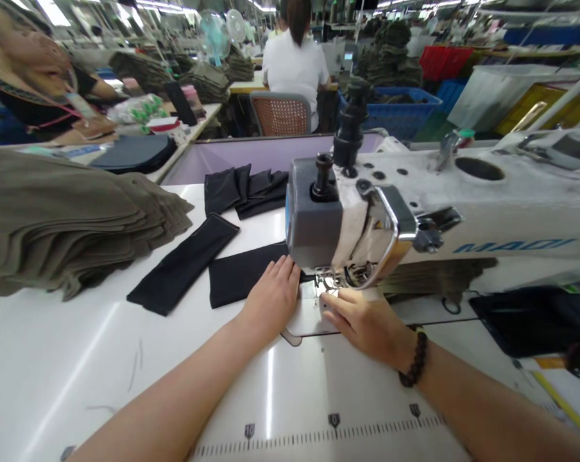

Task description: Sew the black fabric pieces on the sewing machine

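My left hand (274, 295) lies flat with its fingers stretched over the right end of a black fabric piece (237, 273), just left of the needle area. The fabric runs under the head of a white sewing machine (314, 218). Beside the lit needle plate (326, 282), my right hand (367, 321) rests with its fingers extended towards the presser foot; nothing shows in its grasp. A beaded bracelet (417, 356) circles that wrist. Another folded black piece (184, 263) lies on the table (174, 378) to the left, apart from my hands.
A tall stack of olive fabric (78, 218) stands at the left. More black pieces (246, 189) lie behind the machine head. A black tray (535, 317) sits at the right. One co-worker (297, 58) sits ahead on a chair (283, 114); another person (34, 83) is at the left.
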`<control>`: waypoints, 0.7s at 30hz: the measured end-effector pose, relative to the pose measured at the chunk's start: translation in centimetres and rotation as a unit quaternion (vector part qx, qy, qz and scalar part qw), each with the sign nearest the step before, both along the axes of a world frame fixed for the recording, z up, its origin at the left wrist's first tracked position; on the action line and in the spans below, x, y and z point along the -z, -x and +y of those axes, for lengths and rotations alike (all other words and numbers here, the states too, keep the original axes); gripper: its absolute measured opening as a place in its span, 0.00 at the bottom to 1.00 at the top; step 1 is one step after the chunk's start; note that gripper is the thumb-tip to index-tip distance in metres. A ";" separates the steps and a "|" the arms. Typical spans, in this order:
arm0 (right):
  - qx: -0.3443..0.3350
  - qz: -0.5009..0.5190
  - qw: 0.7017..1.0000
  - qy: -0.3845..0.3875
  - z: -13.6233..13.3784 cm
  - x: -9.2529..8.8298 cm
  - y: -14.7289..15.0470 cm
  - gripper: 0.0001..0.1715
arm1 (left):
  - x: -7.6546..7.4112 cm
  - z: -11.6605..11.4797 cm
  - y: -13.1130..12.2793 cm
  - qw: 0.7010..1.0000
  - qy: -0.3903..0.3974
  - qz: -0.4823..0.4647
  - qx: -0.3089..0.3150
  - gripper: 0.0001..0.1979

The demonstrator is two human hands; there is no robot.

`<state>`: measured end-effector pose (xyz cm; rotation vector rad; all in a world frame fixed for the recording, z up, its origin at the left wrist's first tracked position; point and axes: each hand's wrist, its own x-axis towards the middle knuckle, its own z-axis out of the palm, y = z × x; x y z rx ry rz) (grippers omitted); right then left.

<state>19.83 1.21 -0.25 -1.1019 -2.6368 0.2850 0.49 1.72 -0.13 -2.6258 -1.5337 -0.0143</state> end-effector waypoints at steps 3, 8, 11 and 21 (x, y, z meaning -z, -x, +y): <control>-0.016 0.069 0.997 0.013 0.1 -0.2 -0.7 0.18 | -0.7 -2.5 0.4 0.995 0.015 0.103 0.008 0.19; -0.011 0.106 0.994 -0.002 0.2 -0.5 -1.2 0.20 | 0.1 -8.9 1.5 0.989 0.006 0.124 0.079 0.23; -0.028 0.117 0.993 0.001 0.2 -0.5 -1.2 0.20 | 0.1 -11.3 2.4 0.995 0.022 0.061 0.077 0.26; -0.030 0.106 0.994 -0.016 -0.1 -0.3 -1.1 0.18 | -7.7 -9.7 7.1 0.847 0.079 -0.497 -0.172 0.28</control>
